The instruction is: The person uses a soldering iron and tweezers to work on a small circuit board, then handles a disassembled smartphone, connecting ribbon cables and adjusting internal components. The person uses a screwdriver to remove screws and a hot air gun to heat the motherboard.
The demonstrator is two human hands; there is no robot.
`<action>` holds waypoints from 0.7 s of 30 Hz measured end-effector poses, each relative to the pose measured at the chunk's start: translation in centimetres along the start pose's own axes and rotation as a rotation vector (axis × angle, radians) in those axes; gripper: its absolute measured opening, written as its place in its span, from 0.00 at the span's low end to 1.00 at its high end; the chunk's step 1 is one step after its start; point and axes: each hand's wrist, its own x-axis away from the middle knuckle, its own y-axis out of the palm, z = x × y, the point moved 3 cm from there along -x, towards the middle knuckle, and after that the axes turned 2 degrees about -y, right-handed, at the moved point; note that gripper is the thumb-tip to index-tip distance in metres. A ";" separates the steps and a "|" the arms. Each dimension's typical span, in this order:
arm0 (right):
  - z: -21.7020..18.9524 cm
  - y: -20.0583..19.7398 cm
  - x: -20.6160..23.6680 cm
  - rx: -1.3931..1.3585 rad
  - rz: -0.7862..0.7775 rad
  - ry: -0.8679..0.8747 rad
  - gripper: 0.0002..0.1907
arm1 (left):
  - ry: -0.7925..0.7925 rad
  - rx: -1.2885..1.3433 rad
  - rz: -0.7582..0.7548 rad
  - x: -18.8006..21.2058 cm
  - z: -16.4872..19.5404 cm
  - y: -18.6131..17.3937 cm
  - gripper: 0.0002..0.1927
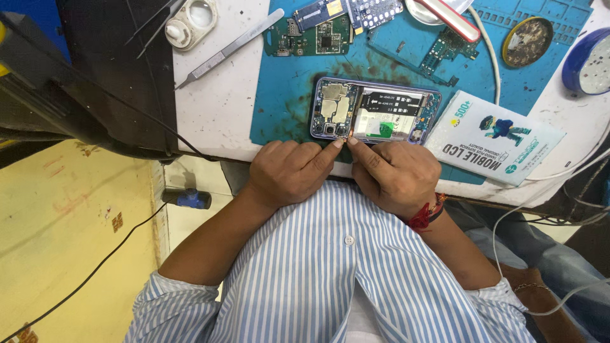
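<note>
One opened smartphone [375, 109], back cover off, lies on the blue repair mat [286, 95] at the desk [216, 108] edge nearest us. Our left hand [289, 171] and right hand [394, 174] meet at the phone's near edge, index fingertips [337, 143] almost touching, pinching or pressing something too small to tell; neither grip holds a tool. We judge that light, even pressure serves best here, keeping clear of the battery. Counted around the phone: one pair of tweezers [232, 46] beyond and left of it, at least three loose circuit boards [308, 38] beyond it, one printed packet [492, 136] just right.
</note>
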 end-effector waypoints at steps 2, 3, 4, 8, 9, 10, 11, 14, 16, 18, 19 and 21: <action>0.0 -0.1 -0.1 -0.002 0.003 0.005 0.22 | 0.004 -0.013 -0.001 -0.1 0.1 -0.1 0.15; 0.0 -0.1 -0.1 -0.003 0.004 0.009 0.22 | 0.006 -0.020 -0.001 -0.2 0.1 -0.1 0.14; 0.0 -0.2 -0.2 -0.004 0.006 0.013 0.21 | 0.006 -0.027 0.001 -0.3 0.1 -0.2 0.14; 0.0 -0.2 -0.3 -0.002 0.006 0.007 0.21 | 0.009 -0.042 0.013 -0.5 0.1 -0.2 0.13; 0.1 -0.1 -0.4 0.000 0.009 0.001 0.21 | 0.010 -0.043 0.017 -0.5 0.1 -0.2 0.13; 0.1 -0.1 -0.4 0.002 0.012 -0.006 0.21 | 0.013 -0.043 0.019 -0.5 0.1 -0.2 0.13; 0.1 -0.1 -0.4 -0.004 0.025 -0.014 0.20 | 0.015 -0.043 0.021 -0.5 0.1 -0.1 0.12; 0.1 -0.1 -0.3 -0.032 0.064 -0.037 0.18 | 0.013 -0.026 0.024 -0.3 0.0 -0.1 0.10; 0.2 -0.1 -0.2 -0.062 0.093 -0.051 0.15 | -0.001 0.002 0.026 -0.2 -0.1 0.0 0.08; 0.3 -0.1 0.0 -0.093 0.125 -0.062 0.14 | -0.027 0.040 0.029 0.0 -0.1 0.1 0.08; 0.4 -0.1 0.2 -0.108 0.141 -0.067 0.13 | -0.031 0.042 0.035 0.0 -0.1 0.3 0.09; 0.4 -0.1 0.5 -0.114 0.145 -0.047 0.13 | -0.036 0.047 0.050 0.3 0.1 0.4 0.12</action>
